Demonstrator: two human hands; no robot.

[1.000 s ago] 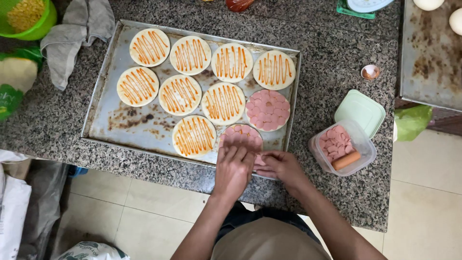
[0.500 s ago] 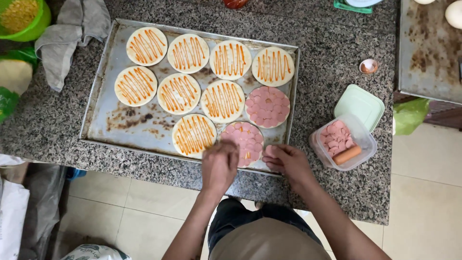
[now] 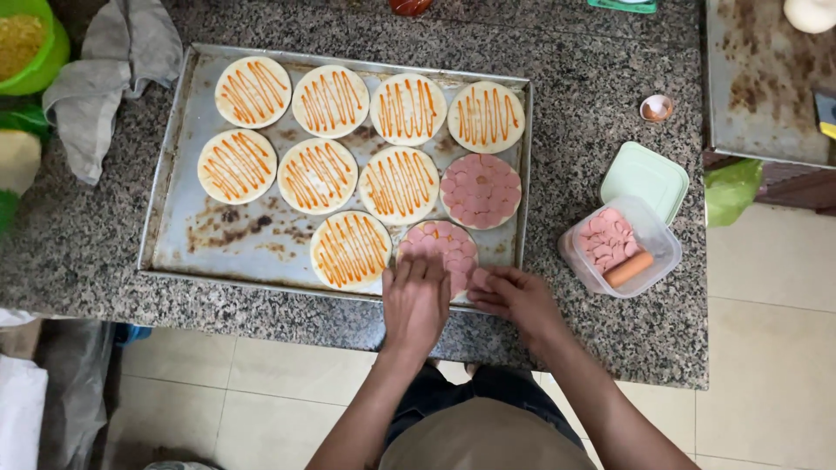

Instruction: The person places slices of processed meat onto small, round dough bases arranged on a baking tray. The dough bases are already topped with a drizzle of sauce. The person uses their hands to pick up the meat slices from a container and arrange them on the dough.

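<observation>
Two hands work at the near edge of the tray (image 3: pixel 165 174): the left hand (image 3: pixel 416 300) lies flat, fingers together, on the lower part of a round base (image 3: pixel 438 252) that is being covered with pink sausage slices, and the right hand (image 3: pixel 514 298) sits just beside it at the base's lower right, fingertips pinched loosely at a slice; whether it holds one I cannot tell. This base sits at the bottom centre of the frame, in the tray's front row, with slices over most of what shows. By my judgement the step in hand is laying slices on this base, and the next move calls for more slices from the tub (image 3: pixel 620 245) at the right, which stands open on the surface with its green lid (image 3: pixel 644 178) behind it and a whole sausage (image 3: pixel 629 269) inside. One finished base (image 3: pixel 481 190) lies just above. Eight sauced bases (image 3: pixel 351 251) with orange zigzags wait untopped. Nothing blocks the reach to the tub. A grey cloth (image 3: pixel 113 70) and a green bowl (image 3: pixel 35 43) lie at the upper left.
</observation>
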